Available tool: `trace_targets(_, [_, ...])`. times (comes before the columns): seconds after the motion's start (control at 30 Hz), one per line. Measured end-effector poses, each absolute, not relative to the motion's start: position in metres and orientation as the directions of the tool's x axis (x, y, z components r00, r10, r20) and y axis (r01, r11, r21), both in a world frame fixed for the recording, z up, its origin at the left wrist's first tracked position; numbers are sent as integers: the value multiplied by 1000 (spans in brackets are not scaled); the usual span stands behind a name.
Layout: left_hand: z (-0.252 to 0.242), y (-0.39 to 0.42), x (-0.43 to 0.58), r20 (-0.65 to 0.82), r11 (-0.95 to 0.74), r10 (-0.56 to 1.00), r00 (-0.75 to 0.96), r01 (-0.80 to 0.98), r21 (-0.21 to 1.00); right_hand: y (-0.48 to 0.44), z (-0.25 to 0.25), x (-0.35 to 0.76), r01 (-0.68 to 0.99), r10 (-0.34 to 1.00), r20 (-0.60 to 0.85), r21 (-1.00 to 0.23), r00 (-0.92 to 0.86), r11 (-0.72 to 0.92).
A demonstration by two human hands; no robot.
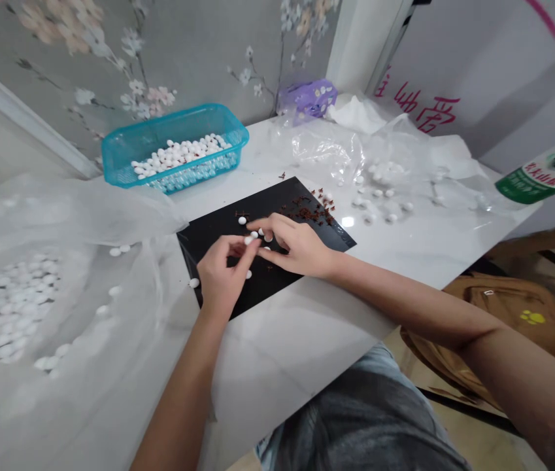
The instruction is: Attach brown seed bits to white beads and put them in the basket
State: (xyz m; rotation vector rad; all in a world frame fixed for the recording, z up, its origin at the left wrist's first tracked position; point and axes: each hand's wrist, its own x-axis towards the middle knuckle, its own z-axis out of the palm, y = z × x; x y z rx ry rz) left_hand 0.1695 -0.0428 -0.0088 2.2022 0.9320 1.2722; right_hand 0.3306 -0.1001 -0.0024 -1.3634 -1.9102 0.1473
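My left hand (225,267) is closed, thumb and forefinger pinching a small white oval bead-like piece (248,241) over a black mat (218,245). Close by on the right is my right hand (294,245), its fingers stretched apart and curved around more white pieces, one of them a white oval (254,234) between the two hands. Another white oval (242,221) lies beyond the fingertips. A scatter of small reddish-brown pointed parts (311,212) covers the mat's far right. Whether my right fingertips touch any piece, I cannot tell.
Behind the mat stands a blue plastic basket (172,127) partly filled with white ovals. A large clear bag (125,209) of them spreads at left. More ovals, a clear bag (326,154) and a purple packet (309,98) lie at the back right, near a green-labelled bottle (542,173).
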Motion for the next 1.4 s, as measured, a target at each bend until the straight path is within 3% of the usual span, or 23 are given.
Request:
trace_targets(0.13, [-14, -41, 168, 575, -574, 814, 80, 260, 776, -98, -6, 328, 756, 823, 536, -456, -188, 469])
trace_targets(0.23, [-14, -40, 166, 583, -594, 803, 121, 243, 767, -97, -9, 324, 750, 782, 546, -371, -301, 547])
trace_targets(0.33, [-12, -40, 166, 604, -655, 754, 258, 363, 663, -98, -10, 320, 753, 783, 496, -329, -376, 570])
trace_targets(0.5, [-10, -36, 169, 580, -663, 717, 387, 636, 395, -102, -8, 315, 777, 856, 406, -403, -322, 483])
trace_targets(0.7, [-14, -33, 170, 580, -618, 736, 350, 697, 363, -104, -7, 313, 799, 877, 325, -381, -355, 465])
trace_targets(0.8, [-16, -32, 169, 582, -625, 732, 355, 691, 365, -104, -7, 313, 788, 895, 344, -448, -285, 424])
trace_targets(0.97, [-16, -32, 171, 548, -695, 695, 465, 631, 346, -99, -4, 320, 693, 910, 393, -693, 130, 200])
trace_targets(1.07, [-14, -33, 171, 521, -746, 659, 543, 559, 361, -94, -4, 324, 608, 896, 353, -784, 270, 125])
trace_targets(1.23, [-12, -35, 170, 562, -792, 610, 558, 460, 402, -91, -7, 326, 530, 899, 355, -829, 257, 176])
trace_targets(1.4, [-10, -37, 170, 579, -801, 599, 554, 437, 410, -92, -4, 325, 540, 899, 407, -800, 164, 264])
